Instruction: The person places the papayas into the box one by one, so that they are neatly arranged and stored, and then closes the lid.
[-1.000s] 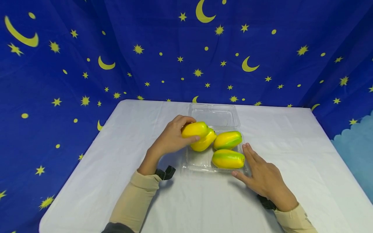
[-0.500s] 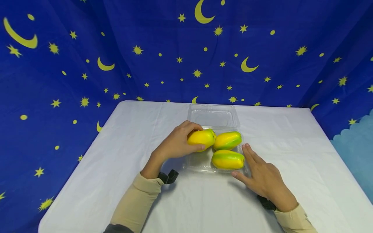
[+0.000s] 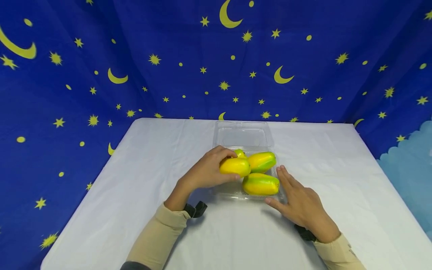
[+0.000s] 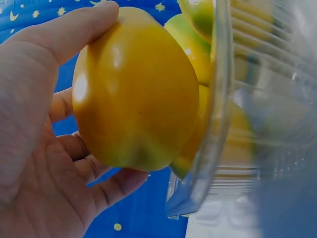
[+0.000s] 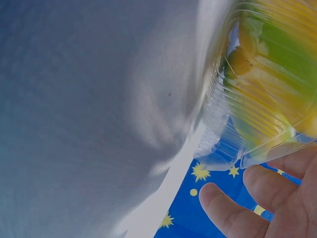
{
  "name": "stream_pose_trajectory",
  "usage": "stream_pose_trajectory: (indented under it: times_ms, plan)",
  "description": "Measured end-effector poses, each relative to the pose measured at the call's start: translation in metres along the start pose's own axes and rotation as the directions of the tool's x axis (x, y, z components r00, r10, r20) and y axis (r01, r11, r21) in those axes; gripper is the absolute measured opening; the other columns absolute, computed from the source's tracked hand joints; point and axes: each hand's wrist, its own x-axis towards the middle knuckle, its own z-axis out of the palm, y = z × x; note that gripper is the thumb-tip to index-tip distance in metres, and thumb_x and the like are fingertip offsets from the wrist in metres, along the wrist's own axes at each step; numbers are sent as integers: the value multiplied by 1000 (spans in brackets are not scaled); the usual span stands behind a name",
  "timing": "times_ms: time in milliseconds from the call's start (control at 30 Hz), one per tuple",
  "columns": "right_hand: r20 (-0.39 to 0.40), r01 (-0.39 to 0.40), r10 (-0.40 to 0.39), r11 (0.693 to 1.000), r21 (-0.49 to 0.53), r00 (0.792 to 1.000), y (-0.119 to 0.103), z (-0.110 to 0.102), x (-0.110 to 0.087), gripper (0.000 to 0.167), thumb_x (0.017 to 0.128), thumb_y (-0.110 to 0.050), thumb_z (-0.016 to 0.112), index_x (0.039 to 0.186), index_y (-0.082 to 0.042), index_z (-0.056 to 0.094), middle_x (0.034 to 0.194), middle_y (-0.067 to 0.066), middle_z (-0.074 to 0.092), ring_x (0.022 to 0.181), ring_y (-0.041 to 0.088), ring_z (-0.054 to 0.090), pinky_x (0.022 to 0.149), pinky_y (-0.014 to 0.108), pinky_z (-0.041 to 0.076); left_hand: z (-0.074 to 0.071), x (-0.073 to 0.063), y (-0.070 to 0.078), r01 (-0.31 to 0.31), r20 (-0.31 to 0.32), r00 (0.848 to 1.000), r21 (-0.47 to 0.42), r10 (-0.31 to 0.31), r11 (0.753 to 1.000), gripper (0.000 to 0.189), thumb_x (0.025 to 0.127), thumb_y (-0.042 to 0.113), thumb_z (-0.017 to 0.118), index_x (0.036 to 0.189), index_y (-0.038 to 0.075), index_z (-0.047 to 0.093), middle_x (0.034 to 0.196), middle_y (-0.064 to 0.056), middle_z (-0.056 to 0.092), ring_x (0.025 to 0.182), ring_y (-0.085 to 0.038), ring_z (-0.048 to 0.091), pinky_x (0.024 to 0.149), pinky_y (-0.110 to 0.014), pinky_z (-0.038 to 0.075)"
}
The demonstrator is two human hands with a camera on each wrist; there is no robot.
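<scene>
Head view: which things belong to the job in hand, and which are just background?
In the job:
yellow fruit in the left grip
three other fruits
open clear box
right grip at its side

Just background:
white tablecloth
blue starry curtain

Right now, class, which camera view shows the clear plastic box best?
The head view: box and open lid both show, though fruit and the left hand hide parts. The left wrist view shows only some rim and ribbed wall; the right wrist view, a ribbed section.

Three fruits (image 3: 260, 184) in container (image 3: 225, 190), container on table (image 3: 337, 168), curtain (image 3: 182, 45) behind.
</scene>
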Motion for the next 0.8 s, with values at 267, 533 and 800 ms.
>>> stream_pose_trajectory:
  times_ms: [267,533,800]
  plan:
    - [-5,5,-5,1000,-8,1000,0,1,0,105,88,-79,48,161,-8,18,165,14,25,139,38,48,65,43,56,9,-9,-1,26,11,1000,30,-26,999,62,78,54,81,130,27,60,126,5,57,108,-11,53,91,-35,49]
    - [0,-4,4,1000,-3,1000,0,1,-2,105,88,-78,48,161,-8,18,165,14,25,138,40,49,69,47,58,18,-17,-5,34,24,999,4,-34,999,59,79,55,80,126,27,61,124,7,54,107,-10,51,89,-33,48]
    - [9,-6,6,1000,-4,1000,0,1,-1,105,88,-78,48,161,-9,16,166,13,24,139,38,47,68,45,57,24,-22,-8,13,30,999,44,-15,999,62,77,57,81,128,27,60,122,6,53,105,-10,52,89,-32,48]
